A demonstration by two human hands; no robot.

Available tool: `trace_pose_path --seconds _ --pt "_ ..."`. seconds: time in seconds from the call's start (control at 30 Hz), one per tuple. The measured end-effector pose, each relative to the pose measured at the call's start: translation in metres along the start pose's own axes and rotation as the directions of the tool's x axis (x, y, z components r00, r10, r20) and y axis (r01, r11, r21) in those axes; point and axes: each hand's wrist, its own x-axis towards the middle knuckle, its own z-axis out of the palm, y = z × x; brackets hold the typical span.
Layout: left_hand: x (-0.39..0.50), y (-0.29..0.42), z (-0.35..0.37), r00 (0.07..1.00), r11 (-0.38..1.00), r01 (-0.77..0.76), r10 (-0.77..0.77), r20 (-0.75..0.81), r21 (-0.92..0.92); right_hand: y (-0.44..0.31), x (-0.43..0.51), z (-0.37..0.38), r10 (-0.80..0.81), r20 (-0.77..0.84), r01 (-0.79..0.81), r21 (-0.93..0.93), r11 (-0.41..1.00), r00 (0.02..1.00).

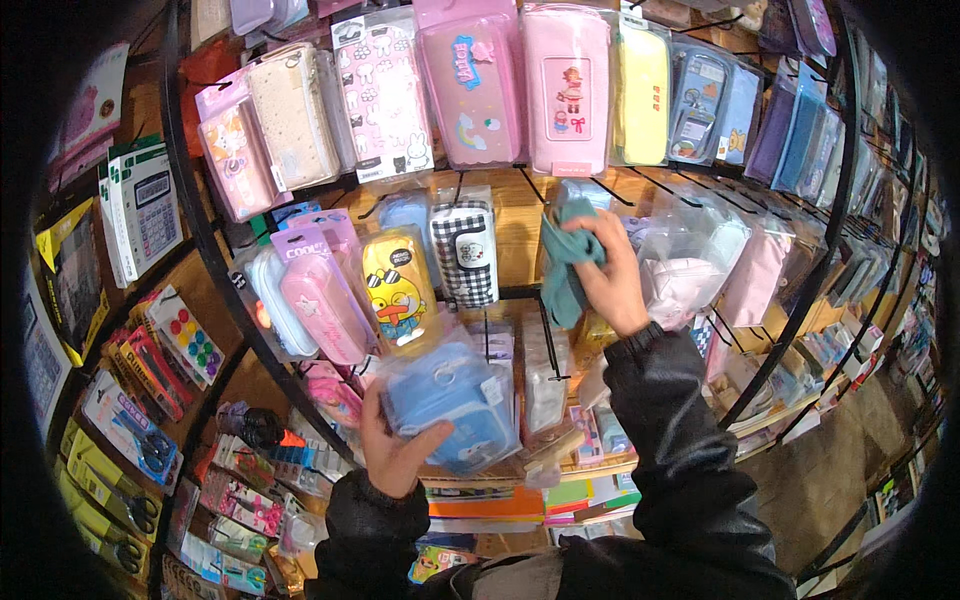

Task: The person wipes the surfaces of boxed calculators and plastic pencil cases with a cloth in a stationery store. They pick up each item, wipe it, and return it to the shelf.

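In my left hand (394, 442) I grip a blue pencil case (454, 409) in clear plastic wrapping, low in front of the shelves; it is slightly blurred. My right hand (611, 274) is closed around a crumpled green cloth (570, 262), which hangs down among the black display hooks (532, 184). To the left of the cloth hangs a black-and-white checked pencil case (463, 255). Beside that is a yellow pencil case with a duck print (397, 285). A white pouch in a clear bag (679, 289) hangs just right of my right wrist.
A row of wrapped pencil cases, including a pink one (568, 97), hangs above my hands. Black metal uprights (202, 217) divide the rack. At left hang a boxed calculator (154, 202) and packaged scissors (139, 510). Coloured paper (487, 506) lies stacked on the low shelf.
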Motion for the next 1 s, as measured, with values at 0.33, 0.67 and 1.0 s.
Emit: trace_pose_path --seconds 0.33,0.67,1.0 --pt "0.097 -0.006 0.077 0.971 0.997 -0.076 0.073 0.229 0.005 0.007 -0.269 -0.073 0.554 -0.042 -0.556 -0.048 0.830 0.831" --pt "0.151 -0.032 0.111 0.964 0.987 -0.155 0.143 0.225 0.036 -0.021 -0.439 -0.099 0.764 -0.181 -0.758 0.112 0.642 0.620" --pt "0.166 -0.038 0.113 0.964 0.993 -0.086 0.102 0.246 -0.076 -0.024 -0.441 -0.102 0.802 -0.208 -0.788 0.165 0.593 0.560"
